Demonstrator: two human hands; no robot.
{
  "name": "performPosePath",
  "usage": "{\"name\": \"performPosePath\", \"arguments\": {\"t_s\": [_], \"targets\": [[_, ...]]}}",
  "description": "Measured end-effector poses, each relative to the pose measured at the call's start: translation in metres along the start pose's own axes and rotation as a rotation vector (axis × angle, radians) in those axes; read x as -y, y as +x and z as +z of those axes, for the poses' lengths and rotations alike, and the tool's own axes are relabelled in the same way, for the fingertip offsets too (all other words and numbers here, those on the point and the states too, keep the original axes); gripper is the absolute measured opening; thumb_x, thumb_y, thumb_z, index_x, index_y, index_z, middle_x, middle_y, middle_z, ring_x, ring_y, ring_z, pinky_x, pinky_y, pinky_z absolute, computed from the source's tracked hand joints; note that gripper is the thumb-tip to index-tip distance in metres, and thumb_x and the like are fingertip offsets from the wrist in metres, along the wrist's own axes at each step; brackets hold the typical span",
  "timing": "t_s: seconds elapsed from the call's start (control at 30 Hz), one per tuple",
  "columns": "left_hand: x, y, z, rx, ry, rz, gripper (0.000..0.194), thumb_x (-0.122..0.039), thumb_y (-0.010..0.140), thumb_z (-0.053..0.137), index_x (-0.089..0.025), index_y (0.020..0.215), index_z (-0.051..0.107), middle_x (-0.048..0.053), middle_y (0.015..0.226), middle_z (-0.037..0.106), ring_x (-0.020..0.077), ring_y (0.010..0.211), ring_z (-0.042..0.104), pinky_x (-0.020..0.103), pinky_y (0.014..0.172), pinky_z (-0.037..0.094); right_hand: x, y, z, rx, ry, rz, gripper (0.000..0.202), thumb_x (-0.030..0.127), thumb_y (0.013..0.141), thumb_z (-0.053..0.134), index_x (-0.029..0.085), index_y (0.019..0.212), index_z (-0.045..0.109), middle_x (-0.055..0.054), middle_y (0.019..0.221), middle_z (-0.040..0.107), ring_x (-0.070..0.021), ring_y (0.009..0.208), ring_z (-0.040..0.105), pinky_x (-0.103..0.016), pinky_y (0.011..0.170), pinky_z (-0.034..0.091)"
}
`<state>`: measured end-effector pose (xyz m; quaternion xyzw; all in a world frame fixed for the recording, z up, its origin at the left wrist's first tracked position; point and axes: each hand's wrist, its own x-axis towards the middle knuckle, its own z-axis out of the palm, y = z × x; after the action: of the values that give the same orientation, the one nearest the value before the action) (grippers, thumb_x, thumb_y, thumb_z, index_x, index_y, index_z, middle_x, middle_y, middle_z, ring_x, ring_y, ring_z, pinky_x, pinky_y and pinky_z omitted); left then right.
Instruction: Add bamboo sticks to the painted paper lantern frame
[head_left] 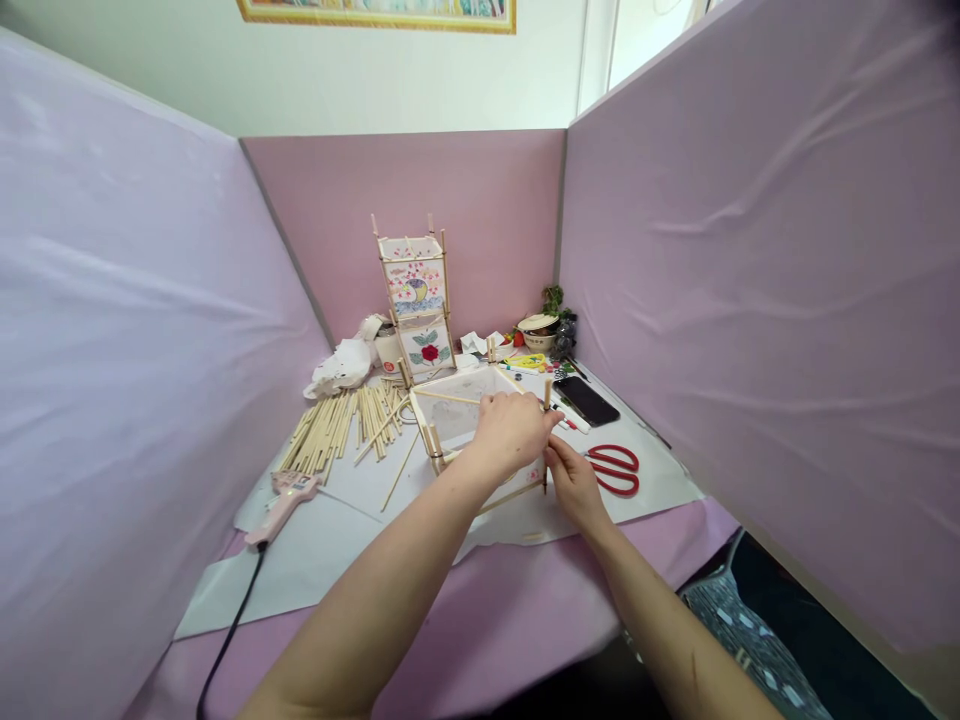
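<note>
A lantern frame [457, 415] of thin wooden sticks with white paper panels lies on white sheets at the middle of the table. My left hand [510, 430] rests over its near right side, fingers closed on the frame's top edge. My right hand [574, 480] pinches the upright corner stick [547, 400] at the frame's right corner, low down. Both hands meet at that corner.
A finished painted lantern [416, 295] stands behind the frame. Loose wooden sticks [337, 425] lie left, a pink glue gun [289, 500] with its black cord at the near left. Red scissors [615, 468] and a black phone [586, 400] lie right. Pink partition walls enclose the table.
</note>
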<state>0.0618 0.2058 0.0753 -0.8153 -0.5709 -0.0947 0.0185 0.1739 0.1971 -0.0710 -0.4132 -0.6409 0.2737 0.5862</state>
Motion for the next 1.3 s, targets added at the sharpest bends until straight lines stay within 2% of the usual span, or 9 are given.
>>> {"name": "performPosePath", "arguments": {"t_s": [0.13,0.3,0.47,0.6,0.83,0.93,1.1,1.17,1.3], "targets": [[-0.001,-0.005,-0.002,-0.071,0.078,0.035,0.057,-0.057,0.092,0.038,-0.008,0.097,0.067,0.018,0.097,0.068,0.0321,0.099,0.06,0.047,0.096,0.036,-0.003,0.003,-0.007,0.026,0.064,0.017,0.038,0.041,0.096,0.041,0.019,0.119,0.062,-0.009,0.121,0.064,-0.0245,0.112,0.059,-0.04,0.096,0.046],[0.005,-0.042,-0.007,-0.463,0.003,0.133,0.046,-0.051,0.089,0.052,-0.012,0.114,0.057,0.016,0.115,0.061,0.0294,0.115,0.052,0.047,0.11,0.022,-0.01,0.025,-0.034,-0.054,-0.096,0.055,0.032,0.036,0.093,0.046,0.017,0.11,0.065,-0.009,0.11,0.068,-0.0224,0.097,0.064,-0.037,0.086,0.049],[0.039,-0.092,-0.003,-0.995,-0.253,0.276,0.024,-0.023,0.084,0.058,-0.026,0.106,0.053,0.006,0.105,0.061,0.0258,0.102,0.057,0.048,0.097,0.039,-0.012,0.048,-0.047,0.326,-0.62,0.074,0.02,0.021,0.086,0.05,0.018,0.079,0.069,-0.007,0.085,0.071,-0.0206,0.078,0.063,-0.031,0.069,0.045],[0.065,-0.111,0.01,-1.185,-0.285,0.186,0.04,-0.021,0.075,0.066,-0.026,0.11,0.05,0.007,0.101,0.056,0.0265,0.099,0.055,0.045,0.086,0.044,-0.013,0.045,-0.033,0.469,-0.874,0.119,0.021,0.021,0.082,0.058,0.017,0.062,0.061,-0.011,0.069,0.065,-0.0215,0.064,0.06,-0.031,0.057,0.037],[0.078,-0.11,0.033,-0.924,-0.451,-0.078,0.045,-0.033,0.079,0.068,-0.02,0.118,0.049,0.01,0.116,0.046,0.0196,0.087,0.05,0.034,0.073,0.045,-0.003,0.043,-0.039,0.415,-0.935,0.156,0.029,0.012,0.077,0.057,0.019,0.052,0.045,-0.009,0.053,0.054,-0.0174,0.052,0.053,-0.029,0.05,0.03],[0.083,-0.108,0.031,-0.713,-0.591,-0.062,0.014,-0.031,0.09,0.054,-0.02,0.098,0.056,0.007,0.103,0.052,0.0182,0.086,0.052,0.029,0.07,0.045,0.011,0.062,-0.064,0.268,-0.971,0.167,0.009,0.015,0.079,0.053,0.018,0.07,0.053,-0.009,0.064,0.06,-0.0177,0.057,0.055,-0.028,0.052,0.031],[0.113,-0.098,0.017,-0.552,-0.674,-0.082,0.014,-0.032,0.093,0.045,-0.021,0.09,0.053,0.002,0.087,0.056,0.0165,0.075,0.051,0.029,0.069,0.041,0.068,0.117,-0.094,-0.067,-0.718,-0.107,0.012,0.02,0.082,0.052,0.018,0.093,0.054,-0.004,0.082,0.064,-0.0161,0.069,0.058,-0.026,0.063,0.04],[0.128,-0.089,0.015,-0.499,-0.706,-0.049,0.016,-0.034,0.093,0.045,-0.02,0.089,0.052,0.002,0.086,0.056,0.0166,0.074,0.049,0.029,0.068,0.04,0.1,0.136,-0.088,0.003,-0.596,-0.215,0.012,0.022,0.084,0.05,0.017,0.095,0.054,-0.003,0.083,0.064,-0.0148,0.07,0.058,-0.025,0.064,0.041],[0.151,-0.068,0.017,-0.46,-0.816,-0.006,0.018,-0.035,0.09,0.043,-0.02,0.085,0.051,0.003,0.086,0.054,0.0178,0.075,0.047,0.03,0.067,0.039,0.151,0.164,-0.046,0.349,-0.602,-0.31,0.01,0.021,0.084,0.05,0.015,0.09,0.056,-0.002,0.079,0.064,-0.0128,0.069,0.057,-0.023,0.061,0.038]]}}
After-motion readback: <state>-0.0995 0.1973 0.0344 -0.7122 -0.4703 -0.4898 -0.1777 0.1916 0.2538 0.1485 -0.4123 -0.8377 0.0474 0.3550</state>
